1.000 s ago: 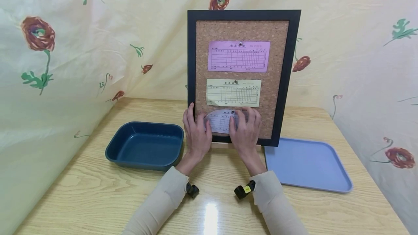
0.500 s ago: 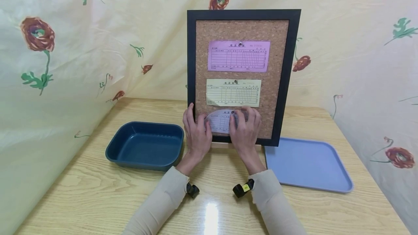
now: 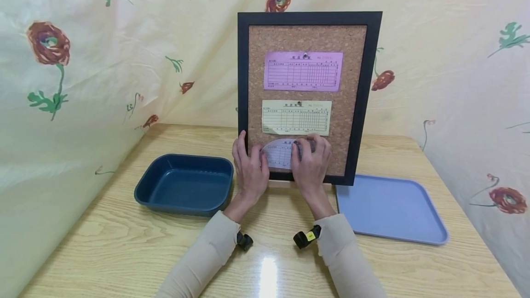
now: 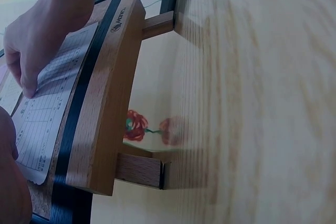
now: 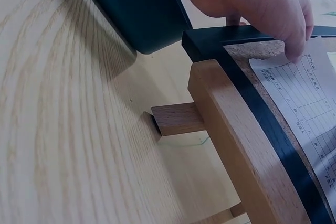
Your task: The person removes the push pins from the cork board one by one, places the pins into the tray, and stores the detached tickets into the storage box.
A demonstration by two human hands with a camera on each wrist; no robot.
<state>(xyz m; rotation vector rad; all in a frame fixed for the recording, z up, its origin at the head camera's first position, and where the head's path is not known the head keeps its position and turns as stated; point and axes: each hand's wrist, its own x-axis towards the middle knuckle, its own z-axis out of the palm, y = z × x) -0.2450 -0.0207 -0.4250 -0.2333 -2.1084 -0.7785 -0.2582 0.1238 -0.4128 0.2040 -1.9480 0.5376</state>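
A framed corkboard point(image 3: 258, 40) stands upright, bearing a pink receipt slip point(image 3: 303, 71) above a yellow one point(image 3: 296, 117), each with a pin at its top. Below them a white receipt slip point(image 3: 281, 154) lies against the cork, its upper left edge bowed. My left hand point(image 3: 250, 167) pinches that slip's left side between thumb and index finger, other fingers by the frame's left edge. My right hand point(image 3: 310, 162) covers the slip's right part; its thumb and index finger close on a small dark pushpin point(image 3: 295, 142) at the slip's top.
A wooden easel ledge point(image 4: 107, 103) holds the board's lower edge above the wood-grain table point(image 3: 165, 256). A dark blue basin point(image 3: 141, 192) stands left of the board. A light blue tray point(image 3: 393, 206) lies at right, and floral cloth point(image 3: 186, 36) hangs behind.
My right hand's fingertips have shifted slightly round the pushpin, and the right wrist has turned a little to the left. My left hand has stayed in place.
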